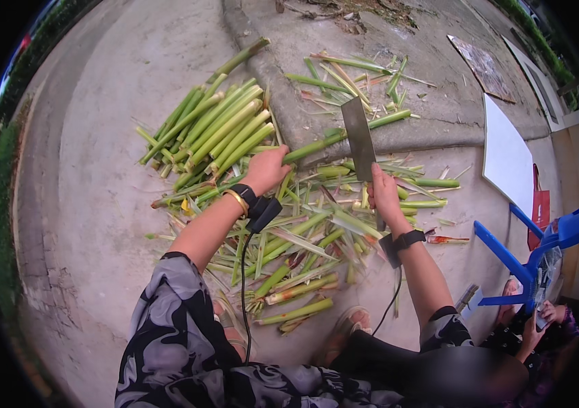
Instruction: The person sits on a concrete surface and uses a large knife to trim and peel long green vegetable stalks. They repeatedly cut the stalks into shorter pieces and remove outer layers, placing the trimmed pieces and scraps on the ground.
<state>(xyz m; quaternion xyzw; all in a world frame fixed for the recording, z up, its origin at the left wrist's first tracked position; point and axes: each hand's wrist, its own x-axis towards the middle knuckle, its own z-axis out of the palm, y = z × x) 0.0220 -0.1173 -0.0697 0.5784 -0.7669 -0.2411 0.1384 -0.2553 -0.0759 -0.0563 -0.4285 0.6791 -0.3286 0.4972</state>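
Note:
My left hand (267, 171) grips the near end of a long green plant stalk (315, 147), which slants up to the right over a raised concrete ledge (294, 102). In my right hand (385, 191) is the handle of a cleaver (359, 137), its broad blade pointing away from me. The blade overlaps the stalk in view; whether it touches is unclear. Left of the stalk lies a stack of trimmed green stalks (228, 127) with pale cut ends. Peeled leaf sheaths and offcuts (294, 237) cover the ground below both hands.
More trimmings (356, 76) lie on the ledge. To the right are a white board (508, 145), a red bag (539, 209) and a blue plastic stool or chair (529, 265). A person's hands (539, 324) hold a phone at lower right. Black cables (244, 301) hang from my wrists.

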